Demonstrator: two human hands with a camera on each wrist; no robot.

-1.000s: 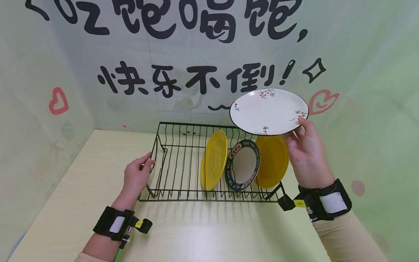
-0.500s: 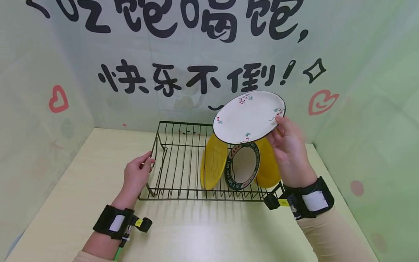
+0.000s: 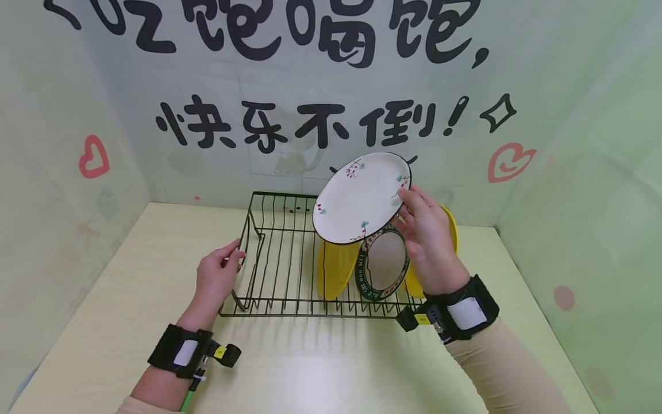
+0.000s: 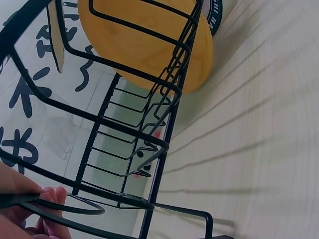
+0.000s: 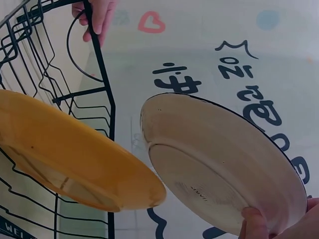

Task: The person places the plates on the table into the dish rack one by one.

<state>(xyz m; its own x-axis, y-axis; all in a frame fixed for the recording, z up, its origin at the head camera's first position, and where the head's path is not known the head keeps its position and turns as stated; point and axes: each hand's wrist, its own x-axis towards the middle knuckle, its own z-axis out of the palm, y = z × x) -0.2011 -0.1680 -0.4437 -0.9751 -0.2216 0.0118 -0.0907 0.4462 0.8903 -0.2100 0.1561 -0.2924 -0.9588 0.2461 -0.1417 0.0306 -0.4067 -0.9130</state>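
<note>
My right hand (image 3: 429,238) pinches the right rim of a white oval plate (image 3: 362,198) with a dark edge and small flower prints. The plate is tilted above the black wire dish rack (image 3: 281,302), and the right wrist view shows its underside (image 5: 214,164). With thumb and fingers my left hand (image 3: 217,279) grips the rack's left end. In the rack stand a yellow plate (image 3: 336,273), partly hidden behind the white one, a plate with a dark patterned rim (image 3: 385,261), and another yellow plate (image 3: 451,224), mostly hidden by my right hand.
The rack stands on a pale wooden table (image 3: 310,362). Behind it rises a light backdrop (image 3: 289,75) with black lettering and red hearts. The rack's left slots hold no plates.
My right hand has carried the white plate leftward and slightly down, tilting it more steeply. It now overlaps the left yellow plate in the head view. The left hand keeps its place on the rack.
</note>
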